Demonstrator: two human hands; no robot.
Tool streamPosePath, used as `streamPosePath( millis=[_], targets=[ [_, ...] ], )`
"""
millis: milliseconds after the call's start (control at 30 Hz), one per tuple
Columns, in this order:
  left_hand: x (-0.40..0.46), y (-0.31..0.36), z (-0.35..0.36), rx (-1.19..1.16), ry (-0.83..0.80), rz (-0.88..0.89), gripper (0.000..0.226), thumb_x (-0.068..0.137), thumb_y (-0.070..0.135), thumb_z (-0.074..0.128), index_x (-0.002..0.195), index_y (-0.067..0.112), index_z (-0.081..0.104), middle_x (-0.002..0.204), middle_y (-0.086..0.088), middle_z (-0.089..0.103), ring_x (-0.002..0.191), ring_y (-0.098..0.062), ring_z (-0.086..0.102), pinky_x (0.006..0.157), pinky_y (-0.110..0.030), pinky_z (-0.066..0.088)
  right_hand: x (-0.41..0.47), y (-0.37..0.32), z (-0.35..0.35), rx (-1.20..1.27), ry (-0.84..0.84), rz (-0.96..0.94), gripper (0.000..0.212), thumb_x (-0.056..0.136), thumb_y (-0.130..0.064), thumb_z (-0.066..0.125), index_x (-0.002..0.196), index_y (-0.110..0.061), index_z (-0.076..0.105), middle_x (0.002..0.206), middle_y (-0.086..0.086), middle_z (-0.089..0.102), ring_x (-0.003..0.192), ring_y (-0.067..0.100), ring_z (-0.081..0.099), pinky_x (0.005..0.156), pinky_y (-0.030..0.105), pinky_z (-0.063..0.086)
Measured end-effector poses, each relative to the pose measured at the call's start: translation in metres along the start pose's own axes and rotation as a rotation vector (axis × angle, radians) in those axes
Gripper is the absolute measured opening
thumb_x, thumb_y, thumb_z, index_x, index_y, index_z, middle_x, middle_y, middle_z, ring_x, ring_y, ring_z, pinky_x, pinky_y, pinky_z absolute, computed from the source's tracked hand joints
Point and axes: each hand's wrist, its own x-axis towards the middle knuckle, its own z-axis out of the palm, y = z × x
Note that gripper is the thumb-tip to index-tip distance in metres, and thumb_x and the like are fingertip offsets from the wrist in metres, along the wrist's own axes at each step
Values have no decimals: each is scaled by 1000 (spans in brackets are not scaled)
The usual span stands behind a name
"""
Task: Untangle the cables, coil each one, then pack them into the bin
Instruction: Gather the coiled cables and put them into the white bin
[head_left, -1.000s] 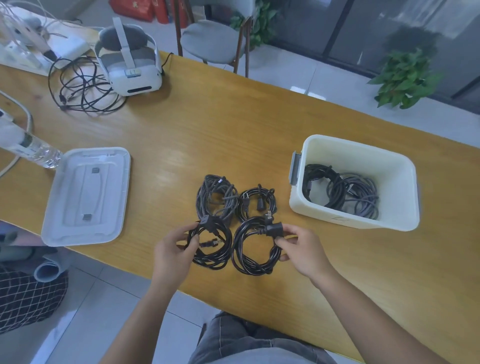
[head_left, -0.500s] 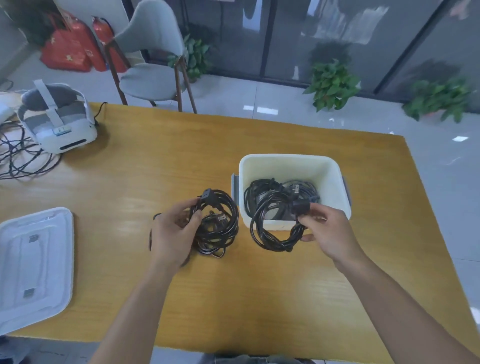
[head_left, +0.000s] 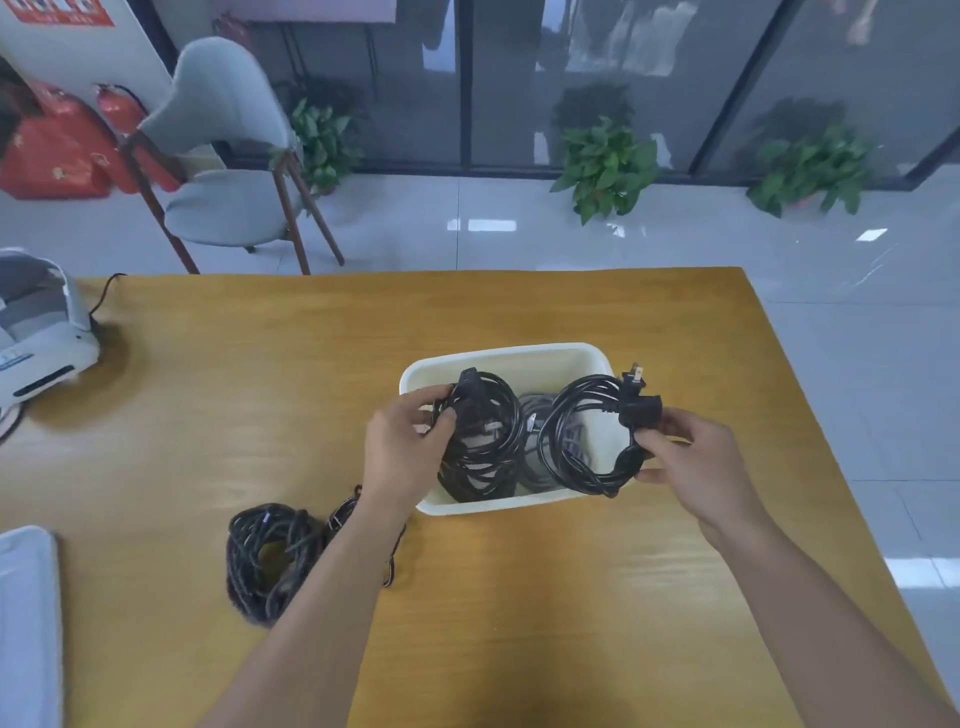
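Observation:
The white bin stands mid-table with grey and black cable coils lying inside it. My left hand grips a black coiled cable over the bin's left half. My right hand pinches a second black coiled power cable at its plug end, over the bin's right half, the plug sticking up past the rim. A braided dark coil lies on the table left of my left forearm. A smaller black coil beside it is mostly hidden by that forearm.
The bin's white lid lies at the table's left edge. A white and grey headset sits at the far left. A grey chair and potted plants stand beyond the table's far edge.
Both hands have carried their black coils from the table up over the bin. The view has shifted right, so the bin now sits in the centre.

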Motion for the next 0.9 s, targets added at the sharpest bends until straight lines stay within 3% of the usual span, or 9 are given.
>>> streamPosePath(
  millis=[100,233,367,533,633,833,900],
  targets=[
    [16,-3,31,52,-55,-21,21,97,19,69,106,37,75,71,17,73,78,-4,71,73,-32,60,7,7,-10,13,18,16,24,93,-4,68,110,-17,79,101,11,73,78,13,72,62,30,62],
    [36,-13,67,93,-135,-96,22,97,14,68,114,25,76,83,3,78,79,-10,75,74,-29,61,16,13,-20,26,34,41,24,94,-4,68,109,-19,79,99,7,74,83,19,74,64,32,63],
    [52,-23,90,144,-164,-159,20,96,18,72,113,28,74,100,6,75,89,-9,72,73,-17,53,22,16,-28,29,47,57,23,94,-5,68,110,-18,78,97,4,73,84,20,75,62,28,61],
    [57,-22,110,146,-226,-169,23,96,19,73,117,28,74,101,1,76,91,-16,73,87,-36,62,30,15,-31,18,35,69,22,95,-7,68,111,-18,79,94,3,73,85,19,75,64,29,62],
    [52,-22,118,184,-308,-142,30,96,18,73,125,25,71,107,3,72,100,-17,70,94,-41,60,32,13,-30,5,30,67,22,95,-8,68,111,-20,79,95,2,72,86,20,75,65,30,62],
    [44,-14,110,324,-336,0,36,96,27,73,132,24,68,113,14,61,108,-7,55,100,-27,46,33,5,-24,-3,1,49,24,95,-7,68,110,-21,79,94,1,73,86,21,74,63,29,62],
    [41,-12,98,311,-310,16,35,96,29,73,131,29,69,115,12,64,103,-9,60,97,-27,48,33,0,-19,-2,-20,39,24,95,-6,68,110,-21,79,94,-1,73,86,20,73,63,29,61]
  ],
)
